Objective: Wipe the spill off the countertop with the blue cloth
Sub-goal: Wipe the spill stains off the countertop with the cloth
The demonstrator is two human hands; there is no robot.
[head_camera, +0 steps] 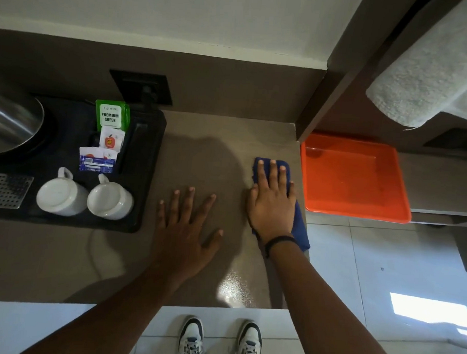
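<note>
One head cam, worn high, looks nearly straight down on the counter (pixel 201 162) from close above; wall at frame top, floor (pixel 383 263) and shoes (pixel 220 339) at bottom. No 2nd view, so no overlap.

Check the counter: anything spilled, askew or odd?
No clear puddle shows; only a glossy patch near the front edge of the counter, possibly wet or just glare. The cloth overhangs the counter's right edge under the right hand. Sachets on the black tray lie loosely tilted. Both cups lie tipped over.
</note>
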